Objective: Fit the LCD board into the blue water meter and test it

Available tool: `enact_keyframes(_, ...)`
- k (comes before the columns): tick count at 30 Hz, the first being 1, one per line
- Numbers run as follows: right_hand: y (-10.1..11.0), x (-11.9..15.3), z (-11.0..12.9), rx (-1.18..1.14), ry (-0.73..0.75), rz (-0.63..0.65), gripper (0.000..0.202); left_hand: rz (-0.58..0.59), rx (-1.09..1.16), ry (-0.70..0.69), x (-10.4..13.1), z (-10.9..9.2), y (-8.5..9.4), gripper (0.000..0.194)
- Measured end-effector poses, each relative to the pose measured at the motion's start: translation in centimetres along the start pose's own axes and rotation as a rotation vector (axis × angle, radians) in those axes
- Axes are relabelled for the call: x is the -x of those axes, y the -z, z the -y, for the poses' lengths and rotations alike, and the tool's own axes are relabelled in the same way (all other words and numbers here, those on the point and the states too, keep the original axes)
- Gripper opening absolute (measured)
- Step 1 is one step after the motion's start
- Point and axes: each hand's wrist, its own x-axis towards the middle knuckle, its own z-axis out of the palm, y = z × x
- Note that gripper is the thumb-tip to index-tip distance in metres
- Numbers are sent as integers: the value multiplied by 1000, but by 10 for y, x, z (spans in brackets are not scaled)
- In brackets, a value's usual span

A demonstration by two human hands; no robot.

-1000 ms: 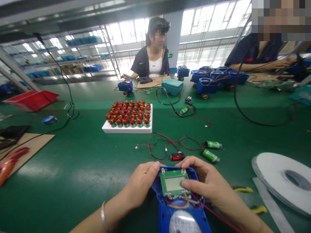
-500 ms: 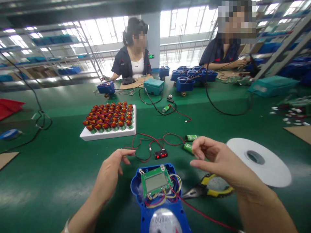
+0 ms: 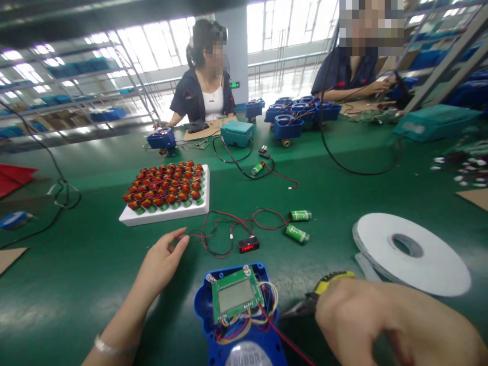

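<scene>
My left hand (image 3: 162, 262) is left of the wires, thumb and forefinger pinched at the end of a thin red wire (image 3: 196, 235). That wire runs to a small black meter (image 3: 248, 245) with lit red digits. My right hand (image 3: 362, 317) is lowered in front of yellow-and-black pliers (image 3: 331, 279), covering most of their handles; its fingertips are hidden. Between my hands lies a blue housing (image 3: 202, 300) with a green circuit board (image 3: 217, 300) and grey display. A thicker red wire (image 3: 284, 336) leads from the board toward the bottom edge, near my right hand.
Two green cylindrical batteries (image 3: 299, 215) lie behind the meter. A white foam tray (image 3: 168, 218) holds many wrapped batteries. At right is a white reel (image 3: 438, 259). Across the bench, two people sit by blue housings (image 3: 287, 127) and a teal box (image 3: 237, 133).
My left hand has drawn back to the left and its fingers have come together. My right hand has moved down and right, away from the batteries, in front of the pliers.
</scene>
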Motion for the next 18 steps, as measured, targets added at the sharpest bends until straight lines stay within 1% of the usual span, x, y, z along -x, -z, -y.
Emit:
enact_keyframes(1,0,-1,-1,-67,76,42,52,23,19,14,0,0,0,69)
enact_keyframes(2,0,-3,-2,-112,118,65,53,41,41,20,-1,1,-1,67)
enact_keyframes(4,0,-7,-1,-147,157,51,54,60,86,13,-1,2,-1,63)
enact_keyframes(7,0,-14,1,-180,197,-135,51,76,130,25,0,4,-2,61)
enact_keyframes(8,0,-16,2,-201,212,-166,47,86,143,40,0,5,-2,61)
enact_keyframes(11,4,-18,4,-212,152,-187,30,135,209,79,1,7,-4,62)
enact_keyframes(14,9,-16,4,-184,67,-230,22,192,303,114,3,7,-6,66)
enact_keyframes(18,11,-10,-1,-292,-47,-302,12,248,396,165,6,0,-8,68)
